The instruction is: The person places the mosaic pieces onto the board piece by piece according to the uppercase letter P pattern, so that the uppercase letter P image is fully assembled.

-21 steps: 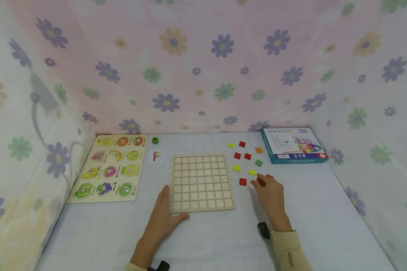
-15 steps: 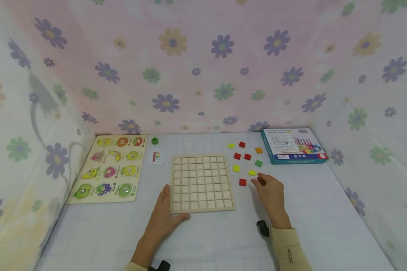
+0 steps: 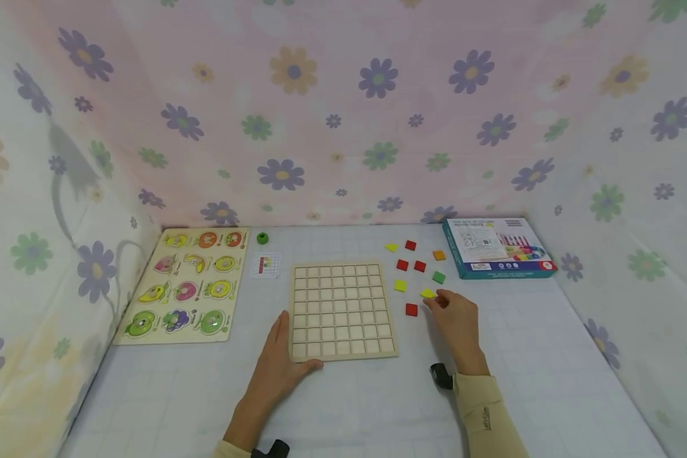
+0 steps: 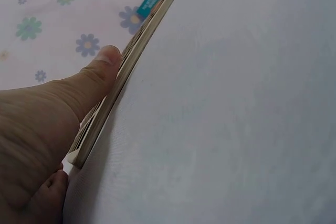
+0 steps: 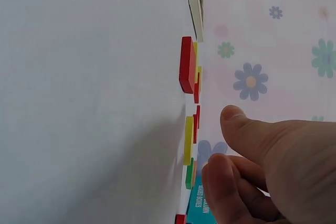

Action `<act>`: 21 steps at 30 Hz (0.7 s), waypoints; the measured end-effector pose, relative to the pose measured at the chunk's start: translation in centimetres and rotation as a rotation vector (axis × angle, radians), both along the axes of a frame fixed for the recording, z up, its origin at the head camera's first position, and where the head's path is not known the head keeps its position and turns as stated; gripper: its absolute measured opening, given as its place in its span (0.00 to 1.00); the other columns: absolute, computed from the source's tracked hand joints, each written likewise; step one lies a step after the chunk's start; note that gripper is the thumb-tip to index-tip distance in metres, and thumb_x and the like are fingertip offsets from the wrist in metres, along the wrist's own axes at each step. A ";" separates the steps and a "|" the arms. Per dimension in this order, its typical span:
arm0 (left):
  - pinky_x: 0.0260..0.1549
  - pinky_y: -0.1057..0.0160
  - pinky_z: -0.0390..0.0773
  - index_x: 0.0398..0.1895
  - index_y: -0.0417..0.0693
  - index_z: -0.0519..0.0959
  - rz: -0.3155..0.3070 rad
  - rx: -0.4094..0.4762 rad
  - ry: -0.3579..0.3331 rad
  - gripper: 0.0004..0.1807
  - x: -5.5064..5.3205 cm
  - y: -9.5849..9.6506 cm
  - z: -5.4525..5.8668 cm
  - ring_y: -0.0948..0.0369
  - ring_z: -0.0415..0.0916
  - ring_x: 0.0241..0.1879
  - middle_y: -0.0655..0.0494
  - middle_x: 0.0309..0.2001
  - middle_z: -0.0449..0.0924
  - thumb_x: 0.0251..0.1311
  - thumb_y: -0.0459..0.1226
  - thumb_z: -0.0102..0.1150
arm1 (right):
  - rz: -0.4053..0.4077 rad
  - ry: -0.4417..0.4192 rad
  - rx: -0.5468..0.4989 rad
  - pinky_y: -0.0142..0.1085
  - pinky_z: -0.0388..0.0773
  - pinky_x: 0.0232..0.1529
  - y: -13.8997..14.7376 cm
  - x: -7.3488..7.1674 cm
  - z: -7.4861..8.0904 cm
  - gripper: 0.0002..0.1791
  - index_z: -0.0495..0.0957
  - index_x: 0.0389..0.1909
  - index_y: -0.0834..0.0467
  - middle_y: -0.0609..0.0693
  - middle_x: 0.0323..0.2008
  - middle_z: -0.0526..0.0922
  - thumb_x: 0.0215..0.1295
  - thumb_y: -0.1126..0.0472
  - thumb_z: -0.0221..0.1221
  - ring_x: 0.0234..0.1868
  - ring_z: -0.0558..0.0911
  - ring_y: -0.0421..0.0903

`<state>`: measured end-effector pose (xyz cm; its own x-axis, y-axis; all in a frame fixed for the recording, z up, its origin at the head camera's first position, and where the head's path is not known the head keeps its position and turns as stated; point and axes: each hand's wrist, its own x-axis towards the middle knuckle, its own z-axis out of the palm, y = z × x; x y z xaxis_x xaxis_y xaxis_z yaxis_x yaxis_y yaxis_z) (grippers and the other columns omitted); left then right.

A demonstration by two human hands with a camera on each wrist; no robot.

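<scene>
In our head view we look forward and down, well above the fingers of the left hand point(image 3: 276, 369) and right hand point(image 3: 457, 324); in our left wrist view we sit low and close, tipped sideways, looking past the thumb point(image 4: 97, 80) along the board point(image 4: 131, 59); in our right wrist view we look, likewise, past the fingertips point(image 5: 218, 167); these two share the board's edge and the box point(image 5: 198, 208) beyond the fingers.

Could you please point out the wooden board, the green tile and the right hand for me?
Wooden board point(image 3: 342, 312): head view, on the middle of its grid.
Green tile point(image 3: 438, 277): head view, on its top face.
Right hand point(image 3: 457, 321): head view, on its back.
</scene>
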<state>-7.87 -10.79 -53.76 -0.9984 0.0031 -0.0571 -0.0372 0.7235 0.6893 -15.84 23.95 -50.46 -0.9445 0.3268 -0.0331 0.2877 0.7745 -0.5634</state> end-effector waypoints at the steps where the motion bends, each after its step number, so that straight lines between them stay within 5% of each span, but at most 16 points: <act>1: 0.74 0.44 0.64 0.82 0.38 0.45 0.001 0.001 -0.002 0.74 0.0 0.0 0.0 0.42 0.52 0.79 0.37 0.80 0.50 0.39 0.57 0.83 | -0.002 -0.006 -0.004 0.46 0.86 0.50 0.0 -0.1 -0.1 0.25 0.80 0.61 0.65 0.61 0.44 0.86 0.68 0.54 0.67 0.44 0.80 0.53; 21: 0.75 0.42 0.63 0.82 0.39 0.46 0.000 0.020 0.005 0.73 -0.2 0.3 0.3 0.41 0.53 0.79 0.37 0.80 0.51 0.39 0.57 0.82 | -0.038 -0.155 0.025 0.46 0.82 0.49 -0.7 -2.4 0.0 0.28 0.80 0.53 0.69 0.62 0.39 0.84 0.67 0.47 0.66 0.45 0.77 0.56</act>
